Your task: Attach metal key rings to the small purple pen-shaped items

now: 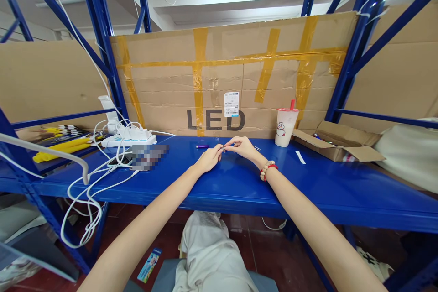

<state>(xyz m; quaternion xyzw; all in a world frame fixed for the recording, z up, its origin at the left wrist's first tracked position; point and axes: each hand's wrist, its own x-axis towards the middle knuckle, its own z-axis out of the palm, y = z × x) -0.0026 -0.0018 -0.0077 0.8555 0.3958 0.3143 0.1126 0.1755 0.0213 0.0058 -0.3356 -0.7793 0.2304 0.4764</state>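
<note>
My left hand [209, 159] and my right hand [242, 147] meet above the middle of the blue table [236, 191]. Between their fingertips is a small, thin dark item [223, 148], too small to name, pinched from both sides. A purple pen-like piece [203, 147] lies on the table just behind my left hand. Partly hidden behind my right hand is a small white item [256, 148]. A beaded bracelet with a red band circles my right wrist.
Tangled white cables and a power strip [132, 139] cover the left side, some hanging over the edge. At right are a lidded cup [286, 127], a white strip [300, 157] and an open cardboard box [338, 141]. A cardboard panel [164, 91] stands behind.
</note>
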